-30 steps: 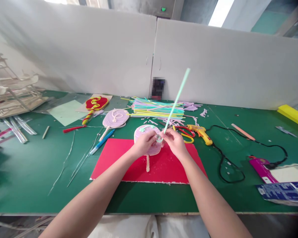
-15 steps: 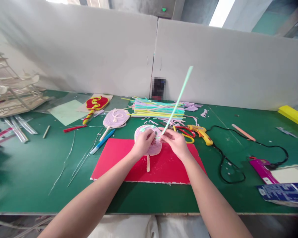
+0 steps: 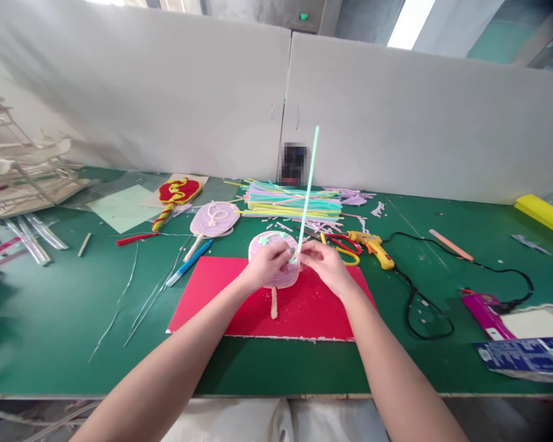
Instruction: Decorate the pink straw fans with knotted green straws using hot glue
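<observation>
A small pink fan (image 3: 265, 244) made of straw rows lies on a red sheet (image 3: 212, 291), its pale handle pointing toward me. My left hand (image 3: 266, 265) presses on the fan's face, fingers pinched at its right side. My right hand (image 3: 325, 266) pinches the lower end of a long mint-green straw (image 3: 308, 187) at the same spot. The straw stands nearly upright above the fan. Its bent end is hidden between my fingers.
Behind the fan lie a stack of coloured straws (image 3: 290, 204), red-and-yellow scissors (image 3: 341, 244) and a yellow glue gun (image 3: 373, 247) with a black cord (image 3: 424, 288). Two finished fans, a pink fan (image 3: 214, 220) and a red fan (image 3: 179, 192), lie back left. A blue pen (image 3: 188, 263) and thin wires lie left. Boxes sit at right.
The green straw has swung from leaning right to almost upright. Both hands stay pinched at the fan's right side.
</observation>
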Available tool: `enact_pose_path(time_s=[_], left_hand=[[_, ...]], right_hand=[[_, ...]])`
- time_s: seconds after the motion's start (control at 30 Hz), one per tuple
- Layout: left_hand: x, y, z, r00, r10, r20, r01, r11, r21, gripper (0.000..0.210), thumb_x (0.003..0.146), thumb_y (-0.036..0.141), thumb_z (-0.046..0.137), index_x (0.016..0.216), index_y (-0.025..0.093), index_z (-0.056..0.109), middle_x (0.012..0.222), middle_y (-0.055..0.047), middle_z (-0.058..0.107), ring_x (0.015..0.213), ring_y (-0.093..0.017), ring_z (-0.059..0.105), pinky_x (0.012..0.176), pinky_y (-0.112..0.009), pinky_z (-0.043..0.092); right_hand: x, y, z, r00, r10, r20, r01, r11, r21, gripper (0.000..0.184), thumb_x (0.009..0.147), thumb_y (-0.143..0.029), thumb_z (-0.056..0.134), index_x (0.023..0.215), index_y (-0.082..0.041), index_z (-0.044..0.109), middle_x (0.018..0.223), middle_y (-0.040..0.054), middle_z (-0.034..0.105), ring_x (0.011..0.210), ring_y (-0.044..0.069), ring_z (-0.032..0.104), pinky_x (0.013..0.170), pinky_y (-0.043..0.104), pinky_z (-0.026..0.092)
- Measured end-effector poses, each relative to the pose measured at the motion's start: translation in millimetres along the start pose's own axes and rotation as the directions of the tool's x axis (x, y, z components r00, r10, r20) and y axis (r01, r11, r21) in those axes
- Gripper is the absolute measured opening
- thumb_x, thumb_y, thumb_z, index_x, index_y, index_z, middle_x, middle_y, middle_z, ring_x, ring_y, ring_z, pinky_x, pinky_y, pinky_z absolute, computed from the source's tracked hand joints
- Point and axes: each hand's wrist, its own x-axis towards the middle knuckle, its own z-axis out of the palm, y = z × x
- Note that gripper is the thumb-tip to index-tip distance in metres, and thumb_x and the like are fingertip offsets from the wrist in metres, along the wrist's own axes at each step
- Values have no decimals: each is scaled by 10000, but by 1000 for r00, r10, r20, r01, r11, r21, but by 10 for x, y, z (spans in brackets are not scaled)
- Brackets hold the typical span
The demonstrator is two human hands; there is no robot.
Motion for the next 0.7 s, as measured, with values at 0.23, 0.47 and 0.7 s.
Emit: enact_pose_path(time_s=[0.23, 0.47, 0.7], left_hand=[[-2, -18, -30, 989, -61, 133, 59, 998, 15, 325, 850, 411, 440, 611, 190, 447, 496, 30, 518, 481, -117, 525, 492, -230, 402], [9, 2, -32, 998, -46, 44, 48, 998, -46, 271, 867, 411, 397, 765, 186, 509, 603, 15, 528, 503, -111, 521, 499, -239, 446], [23, 68, -42, 989, 119, -86, -108, 987, 122, 113, 752, 251, 583, 820, 171, 625, 827, -31, 624, 727, -122, 585, 637, -221, 481]], right_hand=[[-26, -63, -28, 995, 65, 72, -61, 997, -49, 236, 646, -384, 717, 771, -193, 655, 766, 7, 654, 733, 161, 606, 755, 322, 481], [-22, 16, -44, 995, 74, 62, -69, 995, -77, 243, 650, -395, 708, 751, -178, 663, 754, 20, 668, 743, 174, 612, 762, 327, 468], [-2, 84, 11, 996, 79, 35, -74, 990, -122, 239, 653, -389, 699, 752, -174, 668, 721, 19, 677, 717, 179, 621, 760, 338, 469]])
